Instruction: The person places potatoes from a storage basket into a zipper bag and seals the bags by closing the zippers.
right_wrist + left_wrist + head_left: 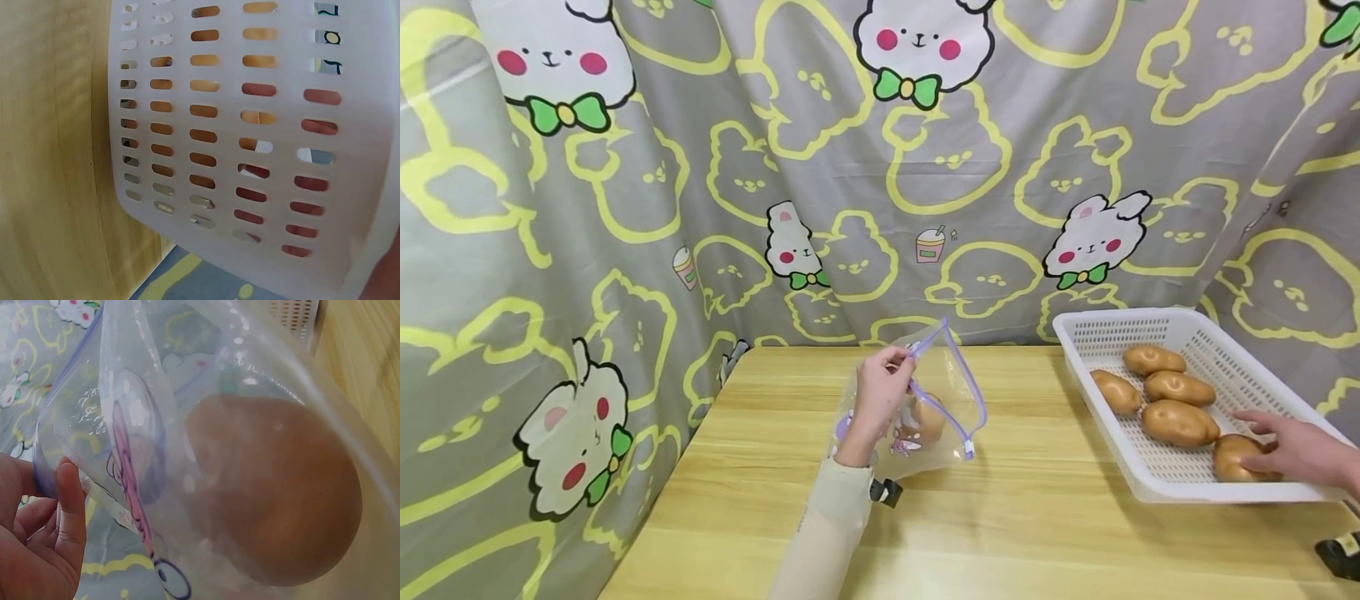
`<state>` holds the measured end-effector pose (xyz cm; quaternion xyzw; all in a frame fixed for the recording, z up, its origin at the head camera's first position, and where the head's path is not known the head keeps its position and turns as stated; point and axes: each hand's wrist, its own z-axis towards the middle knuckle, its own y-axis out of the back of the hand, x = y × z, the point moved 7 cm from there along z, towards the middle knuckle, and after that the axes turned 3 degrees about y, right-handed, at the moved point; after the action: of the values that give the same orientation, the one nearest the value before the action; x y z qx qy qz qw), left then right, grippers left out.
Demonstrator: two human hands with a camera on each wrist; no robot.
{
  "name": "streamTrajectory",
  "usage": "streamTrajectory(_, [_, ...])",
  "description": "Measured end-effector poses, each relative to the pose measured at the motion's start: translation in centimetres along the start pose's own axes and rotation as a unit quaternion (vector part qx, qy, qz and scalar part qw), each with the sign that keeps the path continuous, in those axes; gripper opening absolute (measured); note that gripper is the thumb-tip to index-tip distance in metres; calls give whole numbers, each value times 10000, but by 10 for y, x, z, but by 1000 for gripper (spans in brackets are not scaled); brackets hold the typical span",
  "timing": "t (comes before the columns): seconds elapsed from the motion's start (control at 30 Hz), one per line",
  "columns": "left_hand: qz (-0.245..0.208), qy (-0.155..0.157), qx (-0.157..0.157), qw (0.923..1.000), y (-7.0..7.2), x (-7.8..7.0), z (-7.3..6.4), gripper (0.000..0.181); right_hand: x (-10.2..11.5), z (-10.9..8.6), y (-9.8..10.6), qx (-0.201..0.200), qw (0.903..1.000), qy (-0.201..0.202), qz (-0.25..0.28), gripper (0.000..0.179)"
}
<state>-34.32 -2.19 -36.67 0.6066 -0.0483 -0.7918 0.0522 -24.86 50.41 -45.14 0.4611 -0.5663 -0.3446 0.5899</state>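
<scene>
The head view is bright, the wrist views dimmer, with glare on the bag (156,456)

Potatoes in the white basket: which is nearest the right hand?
The potato at the near end of the basket, partly hidden by the right hand; the other four potatoes lie farther back, clear of it.

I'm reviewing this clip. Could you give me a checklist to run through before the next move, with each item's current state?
1. Left hand holds the bag near its mouth: ok.
2. Bag mouth open: ok, the purple zip strips stand apart.
3. Bagged potato inside the bag: ok.
4. Right hand at the nearest potato in the basket: ok.
5. Right fingers closed round that potato: not ok, they look extended over it.
6. Basket standing upright on the table: ok.
</scene>
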Motion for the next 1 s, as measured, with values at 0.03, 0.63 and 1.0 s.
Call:
streamTrajectory(0.03, [11,-36,-11,10000,0,0,0,11,-1,0,0,-5,10000,-28,0,77])
streamTrajectory(0.63, [301,-440,-76,9985,4,-5,2,10,1,6,-4,337,9984,356,286,80])
streamTrajectory(1.0, [251,-315,-72,9992,1,-6,0,10,0,8,-12,539,9969,383,433,78])
